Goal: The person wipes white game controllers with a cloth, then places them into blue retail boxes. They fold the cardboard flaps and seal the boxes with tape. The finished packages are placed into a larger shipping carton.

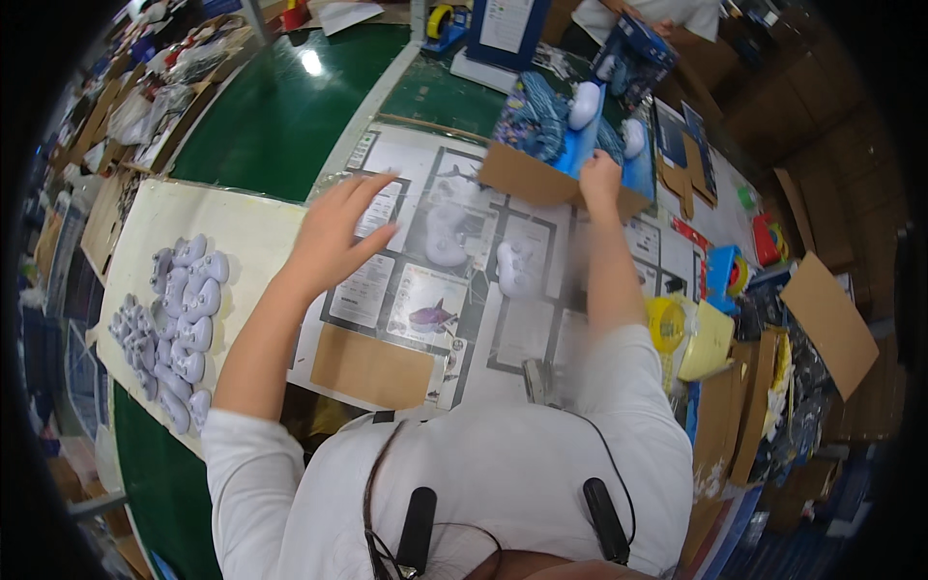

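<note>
My left hand (340, 232) hovers above the printed sheets on the table, thumb and fingers spread, holding nothing. Farther off, my right hand (601, 180) is closed at the near edge of an open cardboard box (532, 176); what its fingers grip is hidden. Inside the box are blue, crinkled-looking pieces (547, 116) and white rounded pieces (584, 104) against a bright blue lining. Between my arms lie a white game controller (445, 238) and a second white game controller (518, 271), apart from each other.
Several white controllers (184, 319) are heaped on a cream board at the left. A co-worker (667, 19) handles a dark blue box (636, 60) at the far side. Yellow tape (667, 324), a tape dispenser (725, 273) and cardboard (829, 324) are at the right.
</note>
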Action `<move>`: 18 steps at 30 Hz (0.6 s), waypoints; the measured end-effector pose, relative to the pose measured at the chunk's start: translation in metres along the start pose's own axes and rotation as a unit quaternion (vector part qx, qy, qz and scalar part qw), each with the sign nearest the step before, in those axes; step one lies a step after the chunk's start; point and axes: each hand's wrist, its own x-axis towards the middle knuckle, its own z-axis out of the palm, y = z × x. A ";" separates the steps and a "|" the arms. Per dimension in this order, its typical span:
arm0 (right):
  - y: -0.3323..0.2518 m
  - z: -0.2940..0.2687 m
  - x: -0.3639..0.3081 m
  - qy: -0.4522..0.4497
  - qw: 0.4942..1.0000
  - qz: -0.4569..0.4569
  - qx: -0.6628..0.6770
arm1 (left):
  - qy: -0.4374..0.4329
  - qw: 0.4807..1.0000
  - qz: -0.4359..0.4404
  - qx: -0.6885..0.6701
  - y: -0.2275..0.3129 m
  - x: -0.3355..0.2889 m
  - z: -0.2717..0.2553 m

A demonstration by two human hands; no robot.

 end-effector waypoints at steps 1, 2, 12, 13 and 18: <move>0.010 0.009 0.016 -0.011 0.999 0.000 -0.037 | -0.010 0.999 -0.038 0.013 -0.015 -0.025 -0.005; 0.004 0.015 0.026 -0.064 0.995 0.029 -0.074 | -0.020 0.996 -0.086 0.031 -0.027 -0.054 -0.013; 0.040 0.067 0.060 -0.121 0.973 -0.043 -0.194 | -0.017 0.877 -0.472 0.086 -0.027 -0.310 -0.019; 0.022 0.058 0.047 -0.143 0.963 -0.157 -0.168 | -0.042 0.869 -0.482 0.099 -0.021 -0.326 -0.021; 0.012 0.070 0.019 -0.289 0.925 -0.173 -0.179 | 0.087 0.857 -0.508 0.006 0.013 -0.350 -0.044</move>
